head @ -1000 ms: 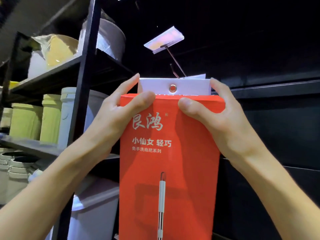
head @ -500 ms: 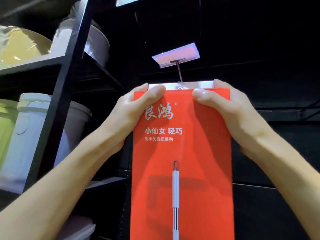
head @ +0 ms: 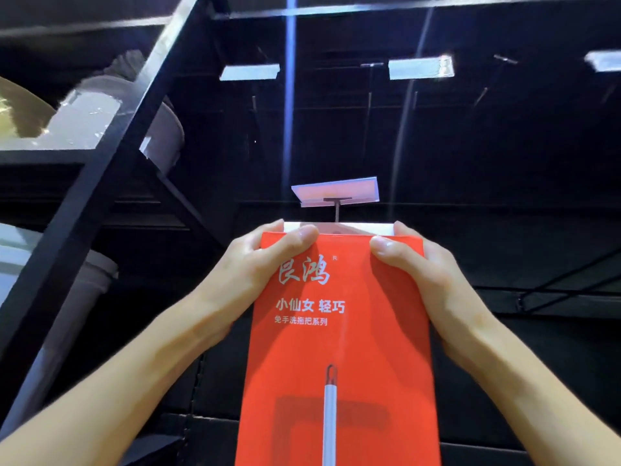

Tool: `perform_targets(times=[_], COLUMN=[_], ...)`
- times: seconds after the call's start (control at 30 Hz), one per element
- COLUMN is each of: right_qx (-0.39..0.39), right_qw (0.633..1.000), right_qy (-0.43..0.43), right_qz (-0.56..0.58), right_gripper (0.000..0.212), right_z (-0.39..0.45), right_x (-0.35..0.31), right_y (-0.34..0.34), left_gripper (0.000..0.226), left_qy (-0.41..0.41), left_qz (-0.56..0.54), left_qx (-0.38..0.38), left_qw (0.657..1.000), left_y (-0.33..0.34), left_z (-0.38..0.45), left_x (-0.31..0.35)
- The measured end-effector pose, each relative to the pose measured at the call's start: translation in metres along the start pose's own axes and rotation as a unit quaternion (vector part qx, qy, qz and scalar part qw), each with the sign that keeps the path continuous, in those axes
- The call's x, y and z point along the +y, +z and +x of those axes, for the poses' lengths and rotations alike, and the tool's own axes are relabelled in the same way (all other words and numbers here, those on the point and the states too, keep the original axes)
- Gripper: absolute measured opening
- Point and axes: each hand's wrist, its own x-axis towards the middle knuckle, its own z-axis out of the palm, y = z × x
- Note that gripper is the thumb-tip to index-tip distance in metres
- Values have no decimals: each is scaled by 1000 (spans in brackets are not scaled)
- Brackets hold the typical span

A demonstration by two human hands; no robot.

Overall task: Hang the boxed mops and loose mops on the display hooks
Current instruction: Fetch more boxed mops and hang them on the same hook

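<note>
Dark wall (head: 470, 156), black shelving (head: 111, 169), empty hooks (head: 418, 67).

one boxed mop (head: 339, 348), two hands (head: 248, 280), four price tags (head: 336, 193)

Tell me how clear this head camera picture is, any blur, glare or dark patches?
Head view: the red mop box and both hands, left hand and right hand, are well lit and fairly sharp; the shelf frame and wrapped buckets at left are smeared by motion blur; the back wall is nearly black; the price tag glares pale.
</note>
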Motion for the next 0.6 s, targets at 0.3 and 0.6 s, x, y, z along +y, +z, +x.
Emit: perform_targets(times=[0.3,0.6], right_qx=[10,25], right_qw=[1000,996], right_qy=[15,59], right_qz=[6,-66], right_gripper=[15,89], right_z=[8,10], right_x=[14,18], right_y=[-6,-7], left_gripper=[72,78], left_qy=[-12,-22], left_qz=[2,12], left_qx=[2,-6], left_qw=[1000,1000], left_y=[-2,-3], left_z=[11,10], left_x=[-11,-15])
